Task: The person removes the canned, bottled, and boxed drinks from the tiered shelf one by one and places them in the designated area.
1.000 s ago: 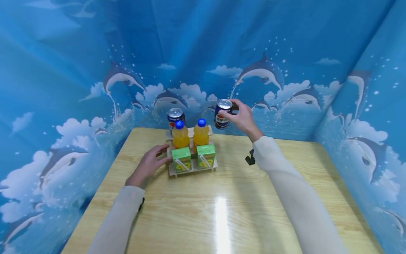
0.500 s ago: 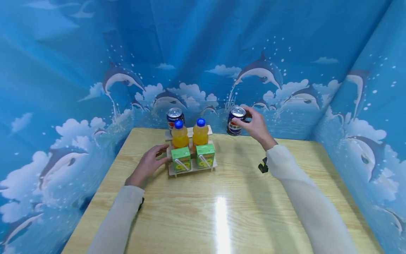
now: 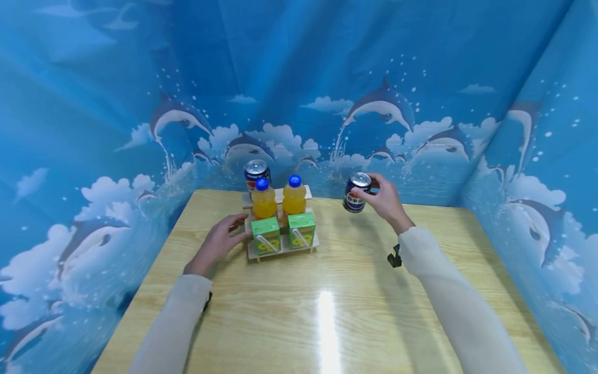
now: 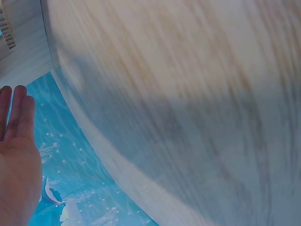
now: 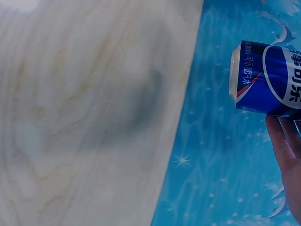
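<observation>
Blue can (image 3: 356, 192) upright in the right hand's (image 3: 385, 203) curled fingers (image 3: 361, 194); left hand (image 3: 216, 244) slack.

The blue cola can (image 3: 357, 192) with its silver top was upright, gripped in the right hand (image 3: 385, 202) above the worktop (image 3: 327, 291).

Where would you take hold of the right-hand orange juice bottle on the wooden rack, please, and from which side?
Take the right-hand orange juice bottle by its blue cap and neck, coming from above. It stands upright with the other bottle close on its left and a green carton right in front, so its body is crowded while the top stands clear. The rack looks light; the left hand touches its edge.
</observation>
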A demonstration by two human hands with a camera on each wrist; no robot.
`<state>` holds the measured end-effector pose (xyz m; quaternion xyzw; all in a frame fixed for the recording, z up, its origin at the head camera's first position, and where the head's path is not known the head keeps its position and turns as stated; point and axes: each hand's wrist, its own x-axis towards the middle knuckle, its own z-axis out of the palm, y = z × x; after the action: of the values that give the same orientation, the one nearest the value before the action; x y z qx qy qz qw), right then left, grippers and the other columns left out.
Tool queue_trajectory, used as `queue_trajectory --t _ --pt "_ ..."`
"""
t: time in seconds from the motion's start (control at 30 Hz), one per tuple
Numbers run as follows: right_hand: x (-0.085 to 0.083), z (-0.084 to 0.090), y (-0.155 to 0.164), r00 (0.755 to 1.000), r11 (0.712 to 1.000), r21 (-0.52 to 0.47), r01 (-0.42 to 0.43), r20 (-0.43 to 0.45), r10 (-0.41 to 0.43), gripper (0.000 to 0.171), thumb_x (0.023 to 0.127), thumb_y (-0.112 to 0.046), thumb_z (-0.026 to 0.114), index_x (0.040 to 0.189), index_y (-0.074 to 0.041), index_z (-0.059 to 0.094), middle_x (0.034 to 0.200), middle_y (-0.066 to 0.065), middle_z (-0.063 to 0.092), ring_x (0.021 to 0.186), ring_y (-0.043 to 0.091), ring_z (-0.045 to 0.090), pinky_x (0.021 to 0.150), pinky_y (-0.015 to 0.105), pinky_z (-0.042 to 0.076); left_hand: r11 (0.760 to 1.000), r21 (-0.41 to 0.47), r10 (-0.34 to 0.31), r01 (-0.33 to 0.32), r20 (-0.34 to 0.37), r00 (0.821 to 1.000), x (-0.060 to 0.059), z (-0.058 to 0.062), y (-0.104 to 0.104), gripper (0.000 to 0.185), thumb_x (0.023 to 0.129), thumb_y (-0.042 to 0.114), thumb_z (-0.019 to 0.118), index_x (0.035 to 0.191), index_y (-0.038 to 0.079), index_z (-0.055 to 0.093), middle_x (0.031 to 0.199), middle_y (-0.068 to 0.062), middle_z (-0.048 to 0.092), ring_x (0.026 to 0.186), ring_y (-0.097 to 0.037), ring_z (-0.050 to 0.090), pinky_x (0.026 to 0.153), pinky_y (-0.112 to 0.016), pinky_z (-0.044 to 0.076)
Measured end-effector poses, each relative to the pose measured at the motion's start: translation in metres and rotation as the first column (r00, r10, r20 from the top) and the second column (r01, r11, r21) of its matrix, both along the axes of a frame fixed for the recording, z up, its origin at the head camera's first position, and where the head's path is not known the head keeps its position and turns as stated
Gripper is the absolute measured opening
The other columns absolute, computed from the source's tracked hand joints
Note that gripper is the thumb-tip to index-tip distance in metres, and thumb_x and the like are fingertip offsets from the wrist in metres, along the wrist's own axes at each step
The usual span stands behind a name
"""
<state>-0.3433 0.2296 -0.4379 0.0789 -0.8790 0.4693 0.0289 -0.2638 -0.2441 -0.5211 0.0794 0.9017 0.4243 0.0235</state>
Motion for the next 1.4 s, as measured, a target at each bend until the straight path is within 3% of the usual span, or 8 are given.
queue_trajectory --t 0.57,0.87,1.4 --pt "0.004 -0.043 0.019 0.999 0.999 0.041 0.032 0.035 -0.033 0.091 0.099 -0.056 0.078 0.162 -0.001 0.043 0.155 0.026 0.057 0.142 0.044 0.056 0.115 0.063 0.054 1.000 0.001 0.005 -0.005 0.004 1.000 0.001 0.002 0.001 0.061 0.106 0.023 0.075 0.161 0.009 0.051 0.162 -0.018 0.055 0.145 -0.040 0.057 0.124 -0.059 0.049" --pt "0.005 -0.054 0.021 0.997 0.998 0.047 0.049 0.050 -0.051 0.090 0.099 -0.051 0.079 0.163 0.000 0.042 0.156 0.026 0.055 0.144 0.045 0.055 0.117 0.063 0.053 1.000 -0.003 0.008 -0.008 0.001 1.000 0.002 0.003 0.002 0.061 0.106 0.022 0.075 0.161 0.008 0.051 0.161 -0.019 0.055 0.143 -0.040 0.058 0.124 -0.058 0.049" --pt "0.005 -0.065 0.025 0.995 0.997 0.061 0.048 0.085 -0.053 0.097 0.097 -0.058 0.079 0.164 0.000 0.039 0.159 0.028 0.052 0.146 0.047 0.052 0.119 0.065 0.050 1.000 0.001 0.022 -0.022 0.021 1.000 0.000 0.002 0.003 0.060 0.106 0.023 0.075 0.161 0.011 0.052 0.162 -0.016 0.055 0.144 -0.038 0.058 0.124 -0.058 0.049"
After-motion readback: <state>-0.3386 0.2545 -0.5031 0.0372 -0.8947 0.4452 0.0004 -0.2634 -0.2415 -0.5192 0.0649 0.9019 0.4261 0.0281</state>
